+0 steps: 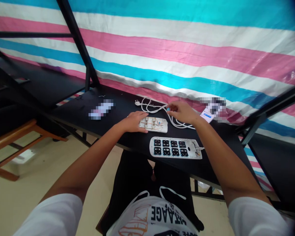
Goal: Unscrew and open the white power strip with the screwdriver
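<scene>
My left hand (135,122) grips the left end of a white power strip shell (163,126), fingers along its far side and thumb along the near side. Metal strips and thin wires show inside the shell, which lies on the table. Up and to the right, my right hand (183,112) is closed in a pinch on a small light-blue piece (168,109); its full shape is hidden by the fingers. Nearer to me lies the other power strip half (191,151), with rows of black socket inserts and wires at its right end. A white power cord (153,106) with a plug loops behind both hands.
The black table (123,152) stands against a striped plastic sheet (162,49). Blurred papers or packets lie at the left (102,109) and a white card (207,115) at the back right. Black metal frame bars rise on both sides. A wooden chair (19,141) stands left.
</scene>
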Demonstrator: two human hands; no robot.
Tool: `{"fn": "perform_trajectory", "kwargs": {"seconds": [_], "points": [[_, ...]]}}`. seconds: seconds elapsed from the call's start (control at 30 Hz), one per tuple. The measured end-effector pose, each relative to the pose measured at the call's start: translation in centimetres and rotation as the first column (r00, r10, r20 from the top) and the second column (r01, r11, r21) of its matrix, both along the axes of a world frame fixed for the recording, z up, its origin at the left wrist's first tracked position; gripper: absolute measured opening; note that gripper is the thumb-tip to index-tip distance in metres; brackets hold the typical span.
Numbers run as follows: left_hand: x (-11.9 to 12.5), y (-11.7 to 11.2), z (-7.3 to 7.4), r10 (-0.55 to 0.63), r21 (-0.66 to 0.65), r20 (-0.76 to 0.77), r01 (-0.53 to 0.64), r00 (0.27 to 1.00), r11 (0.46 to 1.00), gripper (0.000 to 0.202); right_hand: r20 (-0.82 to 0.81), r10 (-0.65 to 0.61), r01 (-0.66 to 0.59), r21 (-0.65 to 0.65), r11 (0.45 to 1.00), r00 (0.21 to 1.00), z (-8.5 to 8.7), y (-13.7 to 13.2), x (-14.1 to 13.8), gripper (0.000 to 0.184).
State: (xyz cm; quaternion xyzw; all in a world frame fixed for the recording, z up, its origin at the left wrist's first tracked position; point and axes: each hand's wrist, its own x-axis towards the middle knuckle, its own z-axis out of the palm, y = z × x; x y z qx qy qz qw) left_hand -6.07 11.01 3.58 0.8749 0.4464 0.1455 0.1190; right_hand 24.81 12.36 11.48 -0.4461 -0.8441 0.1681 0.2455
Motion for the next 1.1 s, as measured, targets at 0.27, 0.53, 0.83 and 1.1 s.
{"fn": "perform_trajectory", "kwargs": {"seconds": [0.27, 0.53, 0.83, 1.1], "points": [[0.4, -9.0, -2.4, 0.074, 0.209, 0.556, -0.226, 0.828, 0.951, 0.021, -0.29, -0.194, 0.061, -0.412, 0.909, 0.937, -1.6, -5.3, 7.7, 0.03], [3.8, -11.3, -3.6, 0.024, 0.088, 0.485, -0.076, 0.874, 0.993, 0.054, -0.407, -0.284, 0.038, -0.516, 0.856, 0.868, -4.7, -5.8, 9.8, 0.04], [3.9, -11.4, -3.4, -0.052, 0.099, 0.249, 0.028, 0.967, 0.995, 0.085, 0.054, -0.03, 0.052, -0.471, 0.88, 0.998, -4.1, -8.5, 11.4, 0.017], [3.9, -11.3, -3.6, -0.053, 0.112, 0.234, 0.028, 0.971, 0.993, 0.077, 0.431, 0.036, 0.116, -0.32, 0.941, 0.902, -4.4, -10.5, 9.5, 0.014]]}}
